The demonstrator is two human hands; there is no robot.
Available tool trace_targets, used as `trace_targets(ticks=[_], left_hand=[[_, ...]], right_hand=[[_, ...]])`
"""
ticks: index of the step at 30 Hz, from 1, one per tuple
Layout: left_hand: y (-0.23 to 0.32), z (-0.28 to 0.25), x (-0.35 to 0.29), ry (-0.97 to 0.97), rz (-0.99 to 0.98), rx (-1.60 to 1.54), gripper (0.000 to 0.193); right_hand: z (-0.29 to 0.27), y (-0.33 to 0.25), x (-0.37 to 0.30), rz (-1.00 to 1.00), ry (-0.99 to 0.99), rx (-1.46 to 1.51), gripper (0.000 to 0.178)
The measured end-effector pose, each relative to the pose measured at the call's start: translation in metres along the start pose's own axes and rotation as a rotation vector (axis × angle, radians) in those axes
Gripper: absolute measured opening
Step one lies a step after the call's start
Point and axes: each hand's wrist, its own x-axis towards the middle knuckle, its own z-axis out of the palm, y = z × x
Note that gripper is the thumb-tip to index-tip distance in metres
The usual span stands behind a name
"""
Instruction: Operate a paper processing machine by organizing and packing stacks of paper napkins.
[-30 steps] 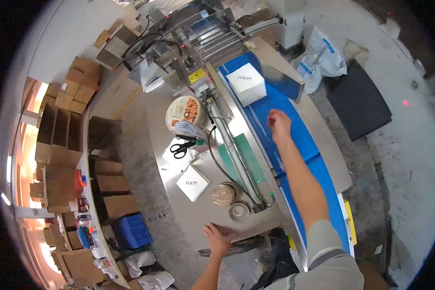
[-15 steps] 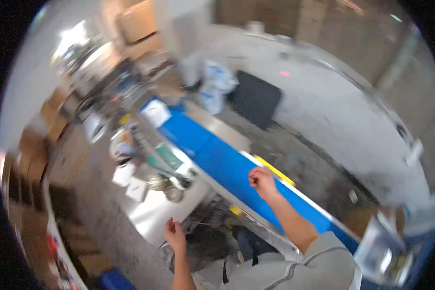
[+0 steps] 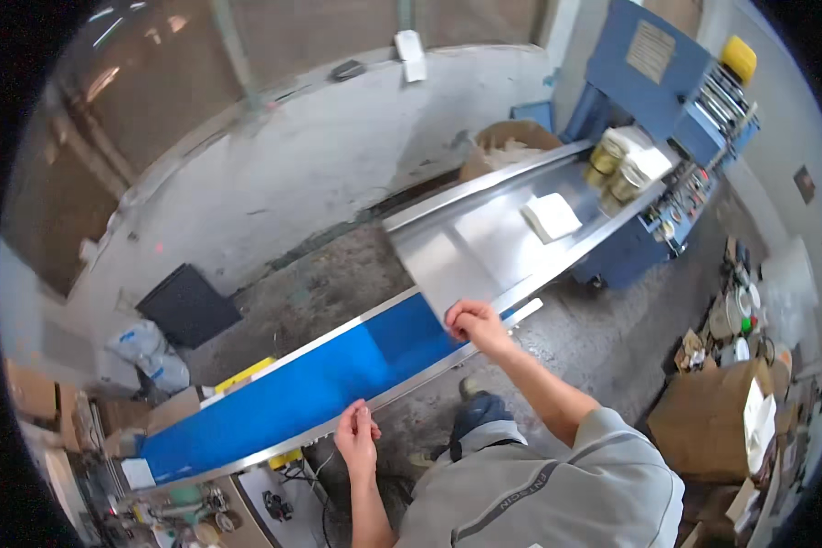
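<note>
My right hand (image 3: 473,321) is at the near corner of a shiny metal chute (image 3: 484,247), where it overlaps the end of a blue conveyor belt (image 3: 292,393). Its fingers are curled in and nothing shows in them; whether it touches the metal I cannot tell. At the belt's near rail is my left hand (image 3: 358,438), loosely bent, with a small gap between thumb and fingers and nothing held. A white packet (image 3: 551,217) lies on the chute. Another small white packet (image 3: 138,472) lies at the belt's far left end.
A blue machine (image 3: 648,73) with gold cylinders (image 3: 603,160) stands at the chute's upper end. Cardboard boxes (image 3: 712,420) are piled at right. A dark panel (image 3: 188,306) and clear plastic bags (image 3: 151,352) lie by the wall. Below the belt sits a cluttered bench (image 3: 187,521).
My view has swung to the right, bringing the chute and blue machine into sight. My right hand is now at the chute's corner and my left is closer to the belt.
</note>
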Motion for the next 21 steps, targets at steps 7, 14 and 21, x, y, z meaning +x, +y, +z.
trace_targets(ticks=[7, 14, 21], left_hand=[[0.049, 0.191, 0.067, -0.122, -0.02, -0.038, 0.03], [0.051, 0.363, 0.149, -0.328, -0.189, -0.102, 0.042], [0.048, 0.456, 0.205, -0.405, -0.588, -0.234, 0.049]], right_hand=[[-0.267, -0.077, 0.065, -0.229, 0.593, -0.769, 0.048], [-0.388, -0.076, 0.178, 0.055, 0.381, -1.146, 0.073], [-0.302, -0.066, 0.171, -0.153, 0.242, -1.142, 0.065]])
